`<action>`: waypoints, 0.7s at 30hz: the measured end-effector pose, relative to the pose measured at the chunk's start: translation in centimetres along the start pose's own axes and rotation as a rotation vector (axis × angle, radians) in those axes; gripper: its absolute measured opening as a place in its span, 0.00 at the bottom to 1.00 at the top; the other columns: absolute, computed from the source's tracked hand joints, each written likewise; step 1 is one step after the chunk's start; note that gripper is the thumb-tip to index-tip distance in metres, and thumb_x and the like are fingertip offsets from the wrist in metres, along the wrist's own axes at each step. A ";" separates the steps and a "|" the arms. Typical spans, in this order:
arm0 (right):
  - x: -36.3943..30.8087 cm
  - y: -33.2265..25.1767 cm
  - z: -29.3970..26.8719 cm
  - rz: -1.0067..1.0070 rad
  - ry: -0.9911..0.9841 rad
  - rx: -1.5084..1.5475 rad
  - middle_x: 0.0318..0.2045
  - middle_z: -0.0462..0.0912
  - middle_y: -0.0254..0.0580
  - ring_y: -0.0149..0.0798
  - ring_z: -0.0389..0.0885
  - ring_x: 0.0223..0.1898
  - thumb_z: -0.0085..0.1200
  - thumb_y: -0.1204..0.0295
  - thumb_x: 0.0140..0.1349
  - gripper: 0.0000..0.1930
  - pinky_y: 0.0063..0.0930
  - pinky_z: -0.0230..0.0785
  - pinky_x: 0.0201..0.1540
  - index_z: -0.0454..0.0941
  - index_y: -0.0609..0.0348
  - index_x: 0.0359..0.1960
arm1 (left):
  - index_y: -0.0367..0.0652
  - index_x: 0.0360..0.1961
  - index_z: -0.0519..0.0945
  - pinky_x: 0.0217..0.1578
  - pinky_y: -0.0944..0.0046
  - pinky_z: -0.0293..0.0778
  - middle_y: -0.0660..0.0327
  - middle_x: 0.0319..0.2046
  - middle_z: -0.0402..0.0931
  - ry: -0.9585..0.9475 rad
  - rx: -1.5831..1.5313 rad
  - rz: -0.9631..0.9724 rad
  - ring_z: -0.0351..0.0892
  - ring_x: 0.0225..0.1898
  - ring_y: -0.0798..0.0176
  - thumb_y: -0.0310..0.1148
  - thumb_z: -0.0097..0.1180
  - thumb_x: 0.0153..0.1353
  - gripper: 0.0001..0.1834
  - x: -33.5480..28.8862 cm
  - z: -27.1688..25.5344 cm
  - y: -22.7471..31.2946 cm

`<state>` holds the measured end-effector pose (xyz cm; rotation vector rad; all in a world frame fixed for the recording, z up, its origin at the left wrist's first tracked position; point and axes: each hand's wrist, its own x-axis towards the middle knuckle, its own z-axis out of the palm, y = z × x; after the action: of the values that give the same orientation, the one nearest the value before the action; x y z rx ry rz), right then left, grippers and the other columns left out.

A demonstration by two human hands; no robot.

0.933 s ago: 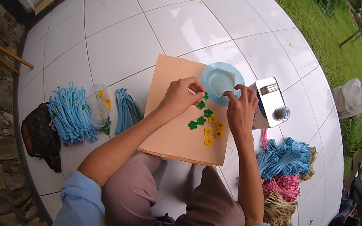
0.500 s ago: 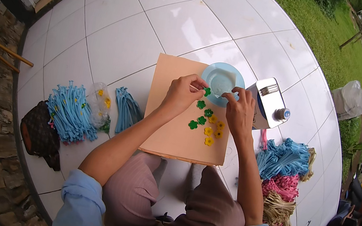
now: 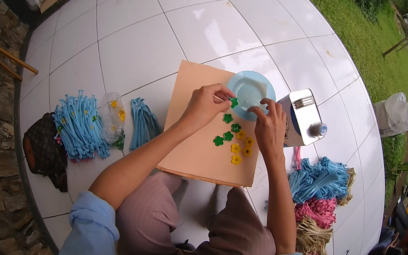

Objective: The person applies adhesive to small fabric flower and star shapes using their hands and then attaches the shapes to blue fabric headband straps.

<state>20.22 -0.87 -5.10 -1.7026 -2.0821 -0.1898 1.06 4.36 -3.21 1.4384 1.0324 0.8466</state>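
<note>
My left hand (image 3: 207, 102) pinches a small green flower-shaped piece (image 3: 233, 103) between thumb and fingertips, just left of a light blue plate (image 3: 236, 75). Over the plate's lower right rim is my right hand (image 3: 270, 125), its fingers bent and thumb and index apart, with nothing visible between them. Whether its fingertips touch the plate is unclear. Inside the plate lies a pale, translucent sheet (image 3: 260, 87). Below my hands, several green flower pieces (image 3: 218, 141) and several yellow flower pieces (image 3: 236, 160) lie on a tan cardboard sheet (image 3: 189, 152).
A metal can (image 3: 305, 117) with a cap stands right of the plate. Bundles of light blue strips (image 3: 80, 125) and a clear bag (image 3: 111, 112) lie left, beside a dark bag (image 3: 46, 150). On the right are blue (image 3: 322, 177), pink (image 3: 317, 210) and beige bundles (image 3: 313, 235).
My right thumb and fingers have shifted very slightly over the plate. My left hand still pinches the green flower piece in the same place.
</note>
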 end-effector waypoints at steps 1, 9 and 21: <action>0.2 -0.1 -0.2 -0.001 0.000 -0.001 0.41 0.72 0.37 0.40 0.70 0.43 0.49 0.83 0.47 0.13 0.35 0.63 0.43 0.79 0.50 0.32 | 0.33 0.37 0.77 0.35 0.70 0.79 0.56 0.32 0.78 0.001 -0.001 0.000 0.81 0.31 0.66 0.21 0.56 0.53 0.09 0.0 0.0 0.1; 2.5 -3.4 -3.8 -0.022 0.293 0.196 0.43 0.71 0.40 0.44 0.70 0.45 0.53 0.82 0.45 0.14 0.37 0.63 0.46 0.78 0.50 0.34 | 0.32 0.43 0.74 0.44 0.69 0.78 0.55 0.39 0.75 -0.036 -0.322 -0.080 0.78 0.40 0.65 0.21 0.51 0.58 0.12 -0.3 -0.3 1.6; 2.5 -4.1 -3.8 -0.150 0.269 0.069 0.47 0.69 0.39 0.45 0.67 0.50 0.53 0.81 0.49 0.14 0.40 0.60 0.49 0.80 0.47 0.37 | 0.32 0.45 0.74 0.46 0.69 0.76 0.55 0.40 0.75 -0.027 -0.401 -0.133 0.78 0.40 0.63 0.23 0.51 0.59 0.13 -0.7 0.0 2.7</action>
<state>16.90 -1.04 0.02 -1.3963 -1.9891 -0.3674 1.15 3.67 -0.53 1.0283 0.8684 0.8769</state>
